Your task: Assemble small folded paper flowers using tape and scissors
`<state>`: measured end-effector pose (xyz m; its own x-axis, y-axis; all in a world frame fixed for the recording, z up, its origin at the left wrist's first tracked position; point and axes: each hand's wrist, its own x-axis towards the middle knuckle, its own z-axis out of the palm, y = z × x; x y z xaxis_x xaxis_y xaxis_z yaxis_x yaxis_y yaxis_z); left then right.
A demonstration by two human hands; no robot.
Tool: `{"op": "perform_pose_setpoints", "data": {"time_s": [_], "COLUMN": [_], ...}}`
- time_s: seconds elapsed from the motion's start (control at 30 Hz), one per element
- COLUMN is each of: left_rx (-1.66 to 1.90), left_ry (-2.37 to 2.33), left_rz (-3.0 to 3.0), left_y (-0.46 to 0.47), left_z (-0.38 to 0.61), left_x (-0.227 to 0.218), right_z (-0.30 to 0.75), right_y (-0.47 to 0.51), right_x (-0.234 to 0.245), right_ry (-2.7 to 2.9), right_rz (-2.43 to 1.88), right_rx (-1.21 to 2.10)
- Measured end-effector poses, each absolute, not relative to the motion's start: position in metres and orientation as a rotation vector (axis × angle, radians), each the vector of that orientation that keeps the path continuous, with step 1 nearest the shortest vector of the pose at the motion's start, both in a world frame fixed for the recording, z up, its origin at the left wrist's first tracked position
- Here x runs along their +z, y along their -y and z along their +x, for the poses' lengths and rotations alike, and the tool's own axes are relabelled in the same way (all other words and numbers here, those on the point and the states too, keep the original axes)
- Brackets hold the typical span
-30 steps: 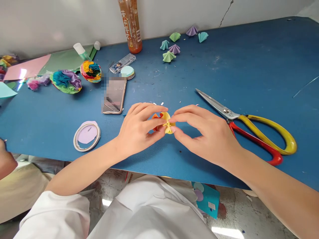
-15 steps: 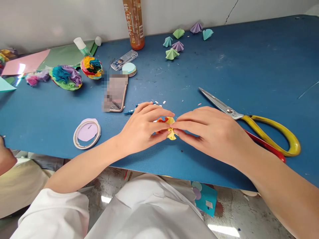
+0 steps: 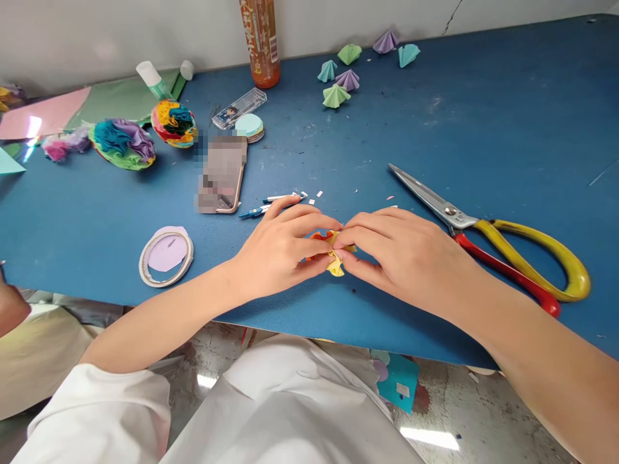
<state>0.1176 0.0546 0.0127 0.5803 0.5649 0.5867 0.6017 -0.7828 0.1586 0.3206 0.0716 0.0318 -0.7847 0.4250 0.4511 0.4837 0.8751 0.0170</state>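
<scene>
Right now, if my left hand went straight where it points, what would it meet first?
Beyond the yellow paper it pinches, your left hand would likely meet your right hand; depth is unclear.

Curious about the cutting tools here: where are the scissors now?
On the right of the head view, the scissors lie on the blue table beside the right hand.

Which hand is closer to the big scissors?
Right. The right hand is just left of the scissors, close to their red handle. The left hand is farther left, past the right hand, pinching the yellow paper.
</scene>
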Motion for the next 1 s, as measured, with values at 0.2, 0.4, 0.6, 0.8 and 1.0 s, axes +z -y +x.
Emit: {"op": "perform_pose_setpoints", "data": {"time_s": [0.2,0.4,0.6,0.8,1.0], "left_rx": [-0.956,-0.968,-0.944,-0.948,-0.929], "left_ry": [1.091,1.127,1.135,1.145,1.163], "left_rz": [-2.785,-2.826,-2.853,-2.872,-2.875], "left_y": [-0.055,-0.057,-0.056,-0.056,-0.057], "left_z": [0.117,0.117,0.119,0.120,0.120], "left_x": [0.011,0.007,0.005,0.004,0.003], "right_z": [0.326,0.323,0.320,0.319,0.319], "right_y": [-0.074,-0.076,-0.074,-0.070,-0.068], "right_x": [0.034,0.028,0.022,0.020,0.018], "right_ry": [2.641,2.631,2.584,2.561,2.500], "right_rz": [-0.576,-0.648,-0.774,-0.919,-0.972], "right_rx": [-0.212,-0.176,-0.014,0.117,0.110]}}
